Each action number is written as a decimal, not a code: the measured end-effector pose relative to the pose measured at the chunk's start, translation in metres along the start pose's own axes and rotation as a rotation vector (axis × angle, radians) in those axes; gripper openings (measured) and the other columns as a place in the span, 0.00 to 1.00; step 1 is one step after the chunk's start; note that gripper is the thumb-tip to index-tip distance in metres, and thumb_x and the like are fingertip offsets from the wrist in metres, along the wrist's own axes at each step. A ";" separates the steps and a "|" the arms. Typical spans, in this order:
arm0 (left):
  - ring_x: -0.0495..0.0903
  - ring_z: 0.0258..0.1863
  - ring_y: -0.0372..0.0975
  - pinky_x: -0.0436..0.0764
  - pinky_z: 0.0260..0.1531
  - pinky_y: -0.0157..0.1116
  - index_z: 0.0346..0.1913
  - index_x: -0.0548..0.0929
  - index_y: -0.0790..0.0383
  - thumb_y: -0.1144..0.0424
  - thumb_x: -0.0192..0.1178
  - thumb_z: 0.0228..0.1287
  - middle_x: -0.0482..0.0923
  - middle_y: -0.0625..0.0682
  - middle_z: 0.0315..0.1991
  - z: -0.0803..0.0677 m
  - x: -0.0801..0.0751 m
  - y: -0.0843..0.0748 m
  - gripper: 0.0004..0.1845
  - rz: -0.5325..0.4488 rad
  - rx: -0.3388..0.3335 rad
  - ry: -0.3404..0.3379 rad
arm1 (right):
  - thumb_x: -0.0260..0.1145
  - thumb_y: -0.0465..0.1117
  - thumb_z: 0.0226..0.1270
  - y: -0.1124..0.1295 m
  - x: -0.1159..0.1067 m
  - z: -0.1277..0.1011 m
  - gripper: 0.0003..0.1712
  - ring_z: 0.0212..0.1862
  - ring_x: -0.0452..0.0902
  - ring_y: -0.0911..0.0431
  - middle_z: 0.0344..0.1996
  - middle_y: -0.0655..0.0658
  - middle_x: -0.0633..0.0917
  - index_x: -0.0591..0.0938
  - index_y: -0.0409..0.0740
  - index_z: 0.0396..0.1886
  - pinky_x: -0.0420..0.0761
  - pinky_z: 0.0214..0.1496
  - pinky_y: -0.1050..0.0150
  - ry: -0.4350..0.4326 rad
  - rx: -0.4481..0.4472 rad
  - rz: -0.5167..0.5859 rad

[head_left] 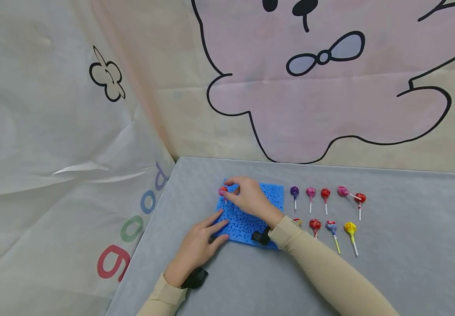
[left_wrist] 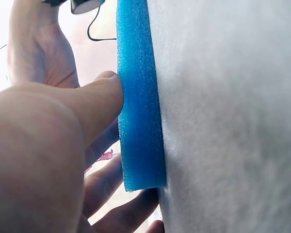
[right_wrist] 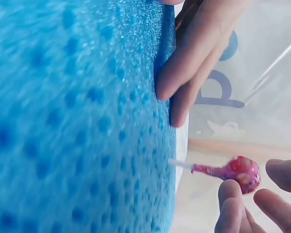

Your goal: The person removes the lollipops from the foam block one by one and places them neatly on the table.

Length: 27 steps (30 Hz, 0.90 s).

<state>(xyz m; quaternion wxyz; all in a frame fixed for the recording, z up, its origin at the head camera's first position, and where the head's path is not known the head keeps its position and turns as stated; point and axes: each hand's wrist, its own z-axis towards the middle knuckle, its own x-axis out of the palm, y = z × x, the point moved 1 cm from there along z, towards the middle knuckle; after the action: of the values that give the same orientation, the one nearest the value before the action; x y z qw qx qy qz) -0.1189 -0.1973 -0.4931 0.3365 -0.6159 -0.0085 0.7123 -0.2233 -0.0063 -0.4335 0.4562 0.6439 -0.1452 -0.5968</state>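
Note:
A blue foam block (head_left: pixel 247 228) dotted with small holes lies on the table. At its far left corner a pink-and-red lollipop (right_wrist: pixel 242 174) has its white stick against the foam. My right hand (head_left: pixel 247 195) reaches across the block, with thumb and fingers spread around the candy; a small gap shows beside it in the right wrist view. My left hand (head_left: pixel 199 241) rests at the block's left edge, fingers extended and tips on the foam. In the left wrist view its thumb (left_wrist: pixel 104 97) presses against the block's side.
Right of the block, lollipops lie in two rows: a purple one (head_left: pixel 295 191), pink and red ones behind, and a yellow one (head_left: pixel 350 228) at the front right. A pink lollipop (head_left: pixel 343 191) crosses a red one (head_left: pixel 360 198). The right forearm partly covers the front row.

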 end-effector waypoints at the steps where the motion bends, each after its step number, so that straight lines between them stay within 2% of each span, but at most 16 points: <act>1: 0.77 0.70 0.49 0.79 0.66 0.51 0.68 0.83 0.53 0.50 0.67 0.72 0.71 0.53 0.76 0.000 0.000 0.000 0.25 0.001 0.002 -0.001 | 0.72 0.44 0.72 0.001 0.002 0.001 0.19 0.33 0.81 0.60 0.53 0.43 0.88 0.86 0.45 0.59 0.78 0.26 0.67 0.000 0.001 0.001; 7: 0.77 0.70 0.48 0.80 0.65 0.50 0.68 0.83 0.52 0.50 0.66 0.73 0.71 0.53 0.76 0.000 0.002 0.002 0.24 -0.002 0.006 -0.006 | 0.71 0.40 0.72 0.004 0.014 0.008 0.16 0.34 0.80 0.60 0.51 0.45 0.88 0.88 0.45 0.57 0.79 0.28 0.67 -0.003 -0.005 -0.003; 11: 0.78 0.69 0.49 0.81 0.64 0.50 0.67 0.84 0.54 0.51 0.68 0.72 0.72 0.54 0.75 0.000 0.002 0.002 0.24 -0.009 0.031 -0.030 | 0.70 0.39 0.73 0.007 0.019 0.010 0.14 0.36 0.81 0.59 0.51 0.44 0.88 0.88 0.44 0.56 0.80 0.31 0.67 0.005 -0.015 -0.011; 16: 0.79 0.69 0.50 0.81 0.63 0.51 0.66 0.84 0.56 0.52 0.70 0.70 0.73 0.56 0.75 0.000 0.002 0.002 0.24 -0.004 0.052 -0.053 | 0.70 0.39 0.73 0.011 0.020 0.010 0.13 0.37 0.83 0.58 0.50 0.43 0.88 0.89 0.45 0.55 0.81 0.32 0.67 0.008 -0.017 -0.009; 27: 0.79 0.68 0.50 0.81 0.63 0.51 0.66 0.85 0.56 0.53 0.70 0.70 0.73 0.56 0.74 0.000 0.002 0.002 0.24 -0.005 0.060 -0.058 | 0.70 0.38 0.73 0.011 0.019 0.009 0.12 0.36 0.81 0.58 0.48 0.45 0.89 0.89 0.46 0.53 0.80 0.32 0.67 -0.015 -0.034 -0.019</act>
<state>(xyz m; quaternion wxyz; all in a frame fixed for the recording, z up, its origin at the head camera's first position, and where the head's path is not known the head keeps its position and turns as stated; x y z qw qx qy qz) -0.1202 -0.1980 -0.4956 0.3565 -0.5845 0.0016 0.7289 -0.2230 -0.0301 -0.4361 0.4605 0.6328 -0.1325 -0.6083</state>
